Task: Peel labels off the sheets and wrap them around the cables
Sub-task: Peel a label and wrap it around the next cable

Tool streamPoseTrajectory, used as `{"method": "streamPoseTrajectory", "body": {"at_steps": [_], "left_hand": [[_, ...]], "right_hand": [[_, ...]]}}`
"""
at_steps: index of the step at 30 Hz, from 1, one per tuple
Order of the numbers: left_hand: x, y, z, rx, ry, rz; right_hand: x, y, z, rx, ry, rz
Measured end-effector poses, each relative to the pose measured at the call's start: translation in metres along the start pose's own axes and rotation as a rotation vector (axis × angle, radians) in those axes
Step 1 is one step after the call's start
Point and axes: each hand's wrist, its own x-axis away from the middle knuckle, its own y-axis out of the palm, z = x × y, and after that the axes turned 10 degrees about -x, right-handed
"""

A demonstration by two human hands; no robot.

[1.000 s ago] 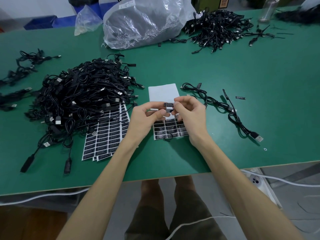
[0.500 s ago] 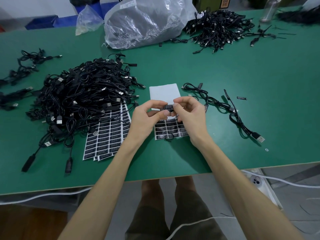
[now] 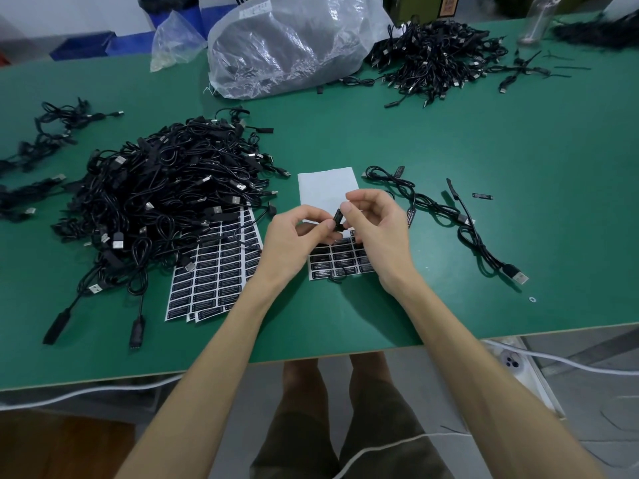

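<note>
A green worktable (image 3: pixel 449 140) seen from above, with my two bare forearms reaching in from the bottom edge. My left hand (image 3: pixel 294 240) and right hand (image 3: pixel 378 233) meet over the near middle of the table.

My left thumb and forefinger are curled and pinch a thin black cable (image 3: pixel 336 226), most of which is hidden by my fingers. A black label (image 3: pixel 338 214) stands tilted on that cable between my two hands. My right thumb and forefinger pinch the label's upper end, and my other right fingers are loosely curled with nothing in them.

Directly beneath my hands lies a label sheet (image 3: pixel 332 262) with its lower rows of black labels in place and its upper part bare white. A stack of full label sheets (image 3: pixel 214 278) lies fanned to the left. It is partly covered by a large tangled pile of black USB cables (image 3: pixel 162 198).

To the right, a few labelled cables (image 3: pixel 453 216) lie spread out, with one loose label (image 3: pixel 482 196) just beyond them. At the far edge sit a crinkled clear plastic bag (image 3: pixel 294 46) and a second heap of cables (image 3: pixel 439 57).
</note>
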Motion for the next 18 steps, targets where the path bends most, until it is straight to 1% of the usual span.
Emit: {"method": "streamPoseTrajectory", "body": {"at_steps": [4, 7, 10, 18], "left_hand": [[-0.0018, -0.004, -0.0014, 0.078, -0.027, 0.058], [-0.0028, -0.0059, -0.0017, 0.125, -0.048, 0.077], [-0.0026, -0.0057, -0.0022, 0.118, -0.041, 0.071], [-0.0025, -0.0057, -0.002, 0.112, -0.016, 0.038]], "right_hand": [[0.0, 0.0, -0.0004, 0.046, 0.031, -0.056], [-0.0002, 0.001, 0.0016, 0.163, 0.024, -0.118], [-0.0001, 0.0018, 0.0038, 0.251, 0.028, -0.117], [0.0018, 0.004, -0.0013, 0.225, 0.03, -0.073]]}}
